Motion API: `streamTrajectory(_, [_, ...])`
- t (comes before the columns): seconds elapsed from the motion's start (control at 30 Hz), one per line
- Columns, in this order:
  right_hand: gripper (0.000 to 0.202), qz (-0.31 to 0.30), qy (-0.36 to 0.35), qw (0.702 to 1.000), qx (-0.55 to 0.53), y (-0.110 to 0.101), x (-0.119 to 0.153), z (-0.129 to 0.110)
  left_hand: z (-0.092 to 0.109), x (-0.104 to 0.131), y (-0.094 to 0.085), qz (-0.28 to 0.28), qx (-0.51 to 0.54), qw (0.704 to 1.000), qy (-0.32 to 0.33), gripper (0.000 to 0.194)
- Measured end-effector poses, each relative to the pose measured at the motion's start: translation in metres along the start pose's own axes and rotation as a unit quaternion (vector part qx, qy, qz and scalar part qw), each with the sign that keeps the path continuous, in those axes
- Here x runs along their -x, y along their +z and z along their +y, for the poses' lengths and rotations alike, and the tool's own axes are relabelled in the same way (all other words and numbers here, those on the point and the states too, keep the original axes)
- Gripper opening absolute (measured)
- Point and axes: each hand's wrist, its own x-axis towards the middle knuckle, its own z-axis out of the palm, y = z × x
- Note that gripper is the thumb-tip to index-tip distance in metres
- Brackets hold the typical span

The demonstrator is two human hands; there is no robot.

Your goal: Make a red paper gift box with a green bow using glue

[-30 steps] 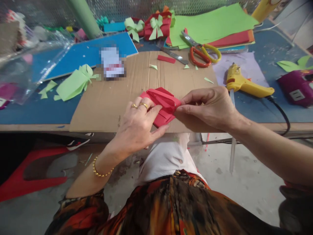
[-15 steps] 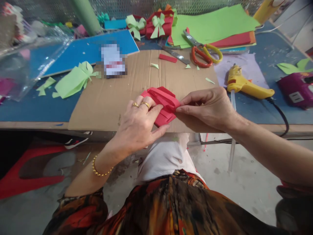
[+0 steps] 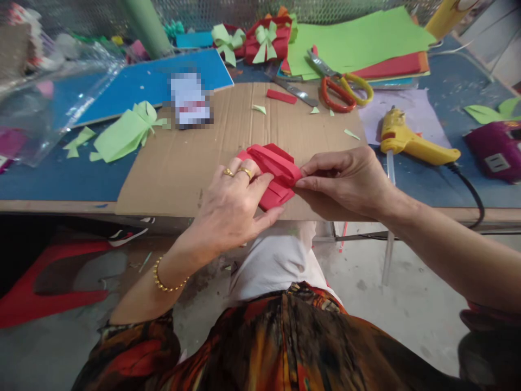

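A folded red paper piece (image 3: pixel 277 171) with a looped strip on top lies over the front part of the brown cardboard (image 3: pixel 163 179). My left hand (image 3: pixel 238 201), with two rings, grips its left side, thumb on top of the folds. At its right end, my right hand (image 3: pixel 345 176) pinches the looped strip between thumb and fingertips. The undersides of the folds are hidden.
Beyond the hands are scissors (image 3: pixel 337 93), a red strip (image 3: pixel 281 96) and a phone-like blurred item (image 3: pixel 190 100). A yellow glue gun (image 3: pixel 423 145) sits right, its black cord over the edge. A green paper piece (image 3: pixel 122 136) lies left.
The view has shifted very slightly. Both hands keep the same hold on the red paper, and the loop near my right fingertips looks a little more open.
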Motion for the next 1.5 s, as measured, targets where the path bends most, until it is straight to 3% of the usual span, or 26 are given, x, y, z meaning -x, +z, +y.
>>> streamTrajectory(0.6, [0.034, -0.014, 0.005, 1.0, 0.016, 0.001, 0.0, 0.003, 0.002, -0.009, -0.013, -0.054, -0.023, 0.998, 0.037, 0.042])
streamTrajectory(0.8, [0.022, -0.009, -0.041, 0.998, 0.038, -0.002, 0.0, 0.007, 0.002, -0.01, -0.014, -0.064, -0.023, 0.997, 0.038, 0.041])
streamTrajectory(1.1, [0.035, -0.026, -0.073, 0.995, 0.065, -0.002, -0.003, 0.01, 0.001, -0.015, -0.018, -0.075, -0.024, 0.996, 0.052, 0.037])
streamTrajectory(1.3, [0.031, -0.035, -0.07, 0.995, 0.062, -0.002, -0.005, 0.015, -0.001, -0.015, -0.015, -0.068, -0.017, 0.996, 0.057, 0.035])
streamTrajectory(1.5, [0.024, -0.048, -0.055, 0.996, 0.058, -0.004, -0.007, 0.011, -0.003, -0.009, -0.009, -0.038, -0.037, 0.997, 0.057, 0.049])
